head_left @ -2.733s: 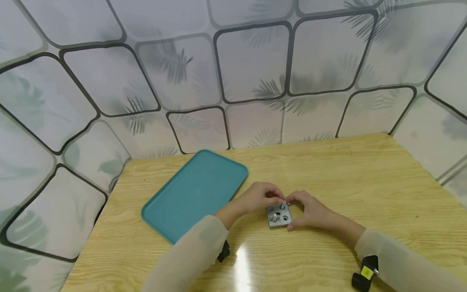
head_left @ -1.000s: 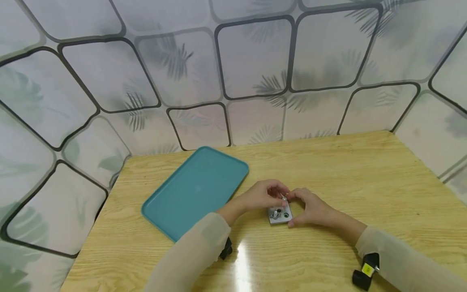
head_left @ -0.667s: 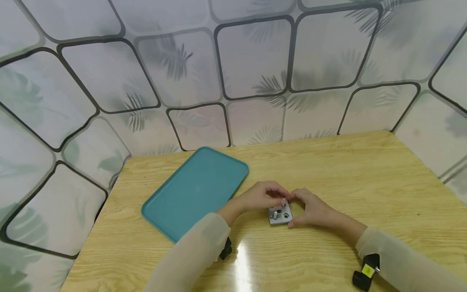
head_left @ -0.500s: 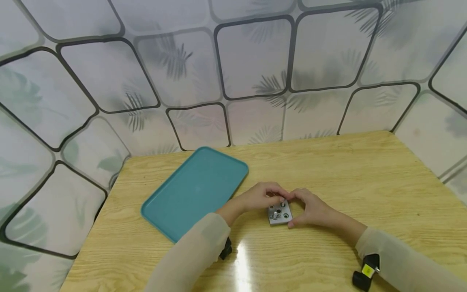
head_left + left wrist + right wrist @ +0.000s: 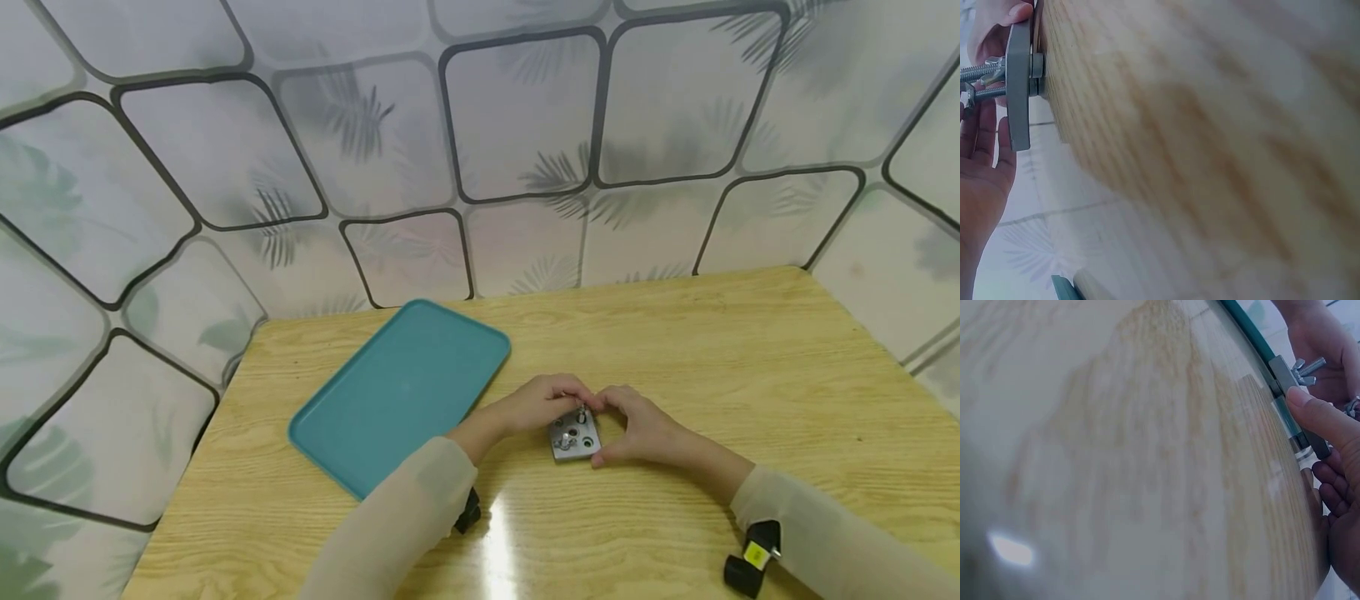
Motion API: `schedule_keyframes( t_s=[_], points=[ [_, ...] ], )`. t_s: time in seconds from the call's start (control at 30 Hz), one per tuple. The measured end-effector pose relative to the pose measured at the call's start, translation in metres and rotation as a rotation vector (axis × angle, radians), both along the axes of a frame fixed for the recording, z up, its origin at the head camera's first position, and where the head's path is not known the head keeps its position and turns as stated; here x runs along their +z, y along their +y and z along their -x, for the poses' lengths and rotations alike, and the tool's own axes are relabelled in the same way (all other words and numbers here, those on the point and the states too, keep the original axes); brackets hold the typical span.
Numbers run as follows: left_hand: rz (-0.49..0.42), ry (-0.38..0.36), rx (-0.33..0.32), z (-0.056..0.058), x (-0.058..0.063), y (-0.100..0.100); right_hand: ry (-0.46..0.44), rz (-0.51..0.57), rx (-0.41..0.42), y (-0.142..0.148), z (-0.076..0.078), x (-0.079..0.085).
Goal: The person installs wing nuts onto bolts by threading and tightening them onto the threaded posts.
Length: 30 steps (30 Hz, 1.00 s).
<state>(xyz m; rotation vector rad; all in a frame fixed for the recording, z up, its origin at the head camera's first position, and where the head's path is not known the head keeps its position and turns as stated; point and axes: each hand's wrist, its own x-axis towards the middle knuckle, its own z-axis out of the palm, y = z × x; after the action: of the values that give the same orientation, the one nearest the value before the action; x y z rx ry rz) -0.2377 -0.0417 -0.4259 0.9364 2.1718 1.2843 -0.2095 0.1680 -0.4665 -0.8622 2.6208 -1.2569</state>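
Observation:
A small grey metal plate point(image 5: 576, 452) with several round holes lies low over the table between my hands. Two threaded bolts stand up from it, and a wing nut point(image 5: 1304, 373) sits down on the front-left bolt point(image 5: 566, 440). At the tip of the back-right bolt point(image 5: 990, 92) there is a small metal nut point(image 5: 969, 94). My left hand point(image 5: 536, 402) pinches that nut between thumb and fingers. My right hand point(image 5: 648, 431) grips the plate by its right side, thumb at the front corner and fingers at the back. Bolt heads point(image 5: 1036, 65) show under the plate.
A teal tray point(image 5: 405, 387) lies at an angle on the wooden table point(image 5: 712, 350), left of and behind the plate, near the left forearm. A patterned curtain point(image 5: 525, 125) hangs behind the table. Black wrist cameras point(image 5: 750, 560) sit at both sleeves.
My left thumb and fingers have shifted about the back-right bolt, showing more of it than a second ago. My right hand keeps its grip, and the plate has barely moved.

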Motion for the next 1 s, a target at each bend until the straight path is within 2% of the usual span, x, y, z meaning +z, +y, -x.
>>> schedule_keyframes(
  t_s=[0.07,0.27,0.4,0.6,0.87,1.0],
  points=[
    [0.012,0.003,0.037,0.0,0.0,-0.001,-0.004,-0.007,-0.005,0.0,-0.001,0.001],
    [0.021,0.011,0.211,-0.002,-0.002,-0.007,-0.009,-0.026,-0.02,0.0,-0.002,0.002],
    [0.013,0.008,0.26,-0.003,-0.003,-0.012,-0.008,-0.027,-0.02,0.0,-0.002,0.002],
    [0.008,-0.022,0.224,-0.004,-0.003,-0.016,0.007,-0.033,-0.015,0.0,-0.001,0.0],
    [0.026,-0.022,0.118,-0.004,-0.001,-0.012,0.016,-0.021,-0.004,0.001,0.0,-0.001],
    [0.031,-0.012,0.104,-0.004,0.0,-0.01,0.021,-0.013,-0.002,0.0,-0.001,0.0]
  ],
)
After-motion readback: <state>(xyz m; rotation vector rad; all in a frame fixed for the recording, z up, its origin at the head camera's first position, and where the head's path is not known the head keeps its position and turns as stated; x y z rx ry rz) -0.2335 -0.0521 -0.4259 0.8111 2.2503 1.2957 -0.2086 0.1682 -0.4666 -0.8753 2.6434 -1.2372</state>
